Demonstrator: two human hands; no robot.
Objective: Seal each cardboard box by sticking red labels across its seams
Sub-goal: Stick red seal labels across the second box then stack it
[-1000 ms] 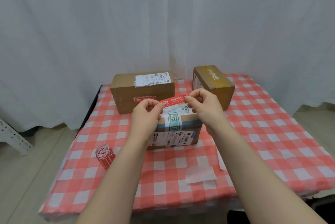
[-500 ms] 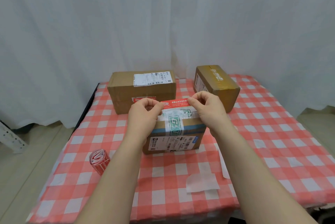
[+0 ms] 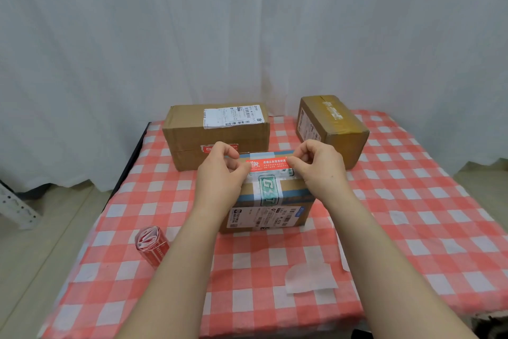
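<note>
— Far left of the bench (image 3: 412,201)?
— Shows a roll of red labels (image 3: 151,246) lying on its side on the red-and-white checked cloth, near the front edge, well apart from the boxes.
— And behind it?
— Finds the large cardboard box (image 3: 215,136) at the back left, with a white shipping slip on top and a red sticker (image 3: 208,148) across the front seam, partly hidden.
— Centre of frame?
— Catches the left hand (image 3: 220,176) with fingers curled, pinching the left end of the red label (image 3: 268,165) between thumb and forefinger. Holds the label stretched flat and level along the far top edge of the small cardboard box (image 3: 270,201), beside the green-printed tape crossing the lid. Cannot tell whether stuck down or just clear of the cardboard.
— Down front?
— Leaves a peeled white backing sheet (image 3: 310,275) lying flat between the two forearms.
— The label's other end?
— Sees the right hand (image 3: 320,171) mirroring the left: fingers curled narrow, thumb and forefinger nipping the right end.
— Further right?
— Puts the third cardboard box (image 3: 332,130), taped in brown, at the back right, set at an angle, before a white curtain (image 3: 247,36).
</note>
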